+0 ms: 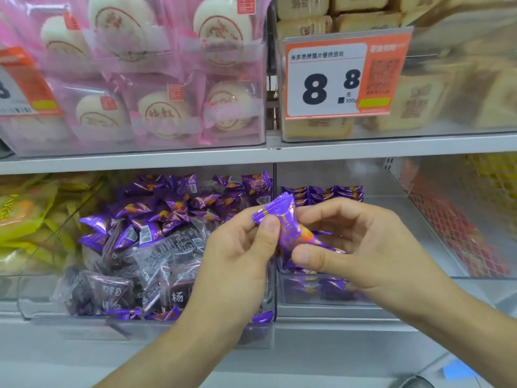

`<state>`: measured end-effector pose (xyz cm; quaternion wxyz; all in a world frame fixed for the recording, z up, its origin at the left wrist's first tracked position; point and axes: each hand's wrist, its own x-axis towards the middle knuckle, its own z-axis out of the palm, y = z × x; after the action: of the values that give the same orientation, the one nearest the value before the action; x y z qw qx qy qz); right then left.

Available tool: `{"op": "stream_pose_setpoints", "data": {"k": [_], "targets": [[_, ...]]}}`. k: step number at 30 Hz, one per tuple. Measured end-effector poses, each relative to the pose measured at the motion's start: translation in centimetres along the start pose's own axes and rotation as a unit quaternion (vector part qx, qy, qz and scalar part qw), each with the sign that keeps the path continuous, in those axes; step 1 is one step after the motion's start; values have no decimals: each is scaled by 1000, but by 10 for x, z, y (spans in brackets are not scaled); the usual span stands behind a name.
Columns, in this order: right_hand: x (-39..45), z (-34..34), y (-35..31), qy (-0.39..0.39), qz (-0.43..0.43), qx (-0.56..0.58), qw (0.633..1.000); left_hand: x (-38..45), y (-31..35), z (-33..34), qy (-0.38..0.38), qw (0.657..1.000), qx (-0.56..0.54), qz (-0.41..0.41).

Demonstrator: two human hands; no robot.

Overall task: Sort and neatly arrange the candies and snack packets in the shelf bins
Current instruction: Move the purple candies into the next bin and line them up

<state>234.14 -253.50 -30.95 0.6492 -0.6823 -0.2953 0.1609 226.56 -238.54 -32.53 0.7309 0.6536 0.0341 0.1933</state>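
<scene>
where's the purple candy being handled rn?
Head view, centre: the purple candy is held between the left hand and right hand, in front of the lower shelf where the mixed bin meets the right bin.

A grey metal shelf (391,147) carries clear bins (275,309) of purple candies (167,211) and dark packets (156,261).

Both hands (237,247) (363,247) pinch 1 purple candy packet (288,231) before the bins (275,306).

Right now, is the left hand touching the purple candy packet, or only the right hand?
Touching. The head view shows the left hand pinching the purple candy packet at its upper end; the right hand grips it too.
</scene>
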Motion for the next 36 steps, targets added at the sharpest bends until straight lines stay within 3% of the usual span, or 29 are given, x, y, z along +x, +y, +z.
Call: {"op": "stream_pose_setpoints", "data": {"k": [5,7,13,15,18,21,25,30,32,36], "targets": [[-2,-18,4,28,4,21,999,6,-7,21,5,996,79,31],[0,-30,8,38,-3,1,999,12,-12,25,3,985,166,48],[2,-83,20,-63,-6,-114,991,24,-28,56,-56,975,211,32],[7,-107,34,-25,6,-129,991,27,-41,66,-55,948,309,49],[24,-147,51,72,37,-171,982,31,-57,74,-119,872,470,70],[54,-177,62,101,44,-290,951,30,-66,80,-169,818,545,68],[99,-187,77,50,139,-464,873,34,-76,77,-149,840,519,57],[137,-190,109,22,163,-532,831,38,-81,72,-139,860,490,40],[144,-190,120,26,170,-530,830,39,-83,71,-136,864,484,31],[145,-189,138,78,167,-453,872,40,-84,71,-136,861,489,21]]}}
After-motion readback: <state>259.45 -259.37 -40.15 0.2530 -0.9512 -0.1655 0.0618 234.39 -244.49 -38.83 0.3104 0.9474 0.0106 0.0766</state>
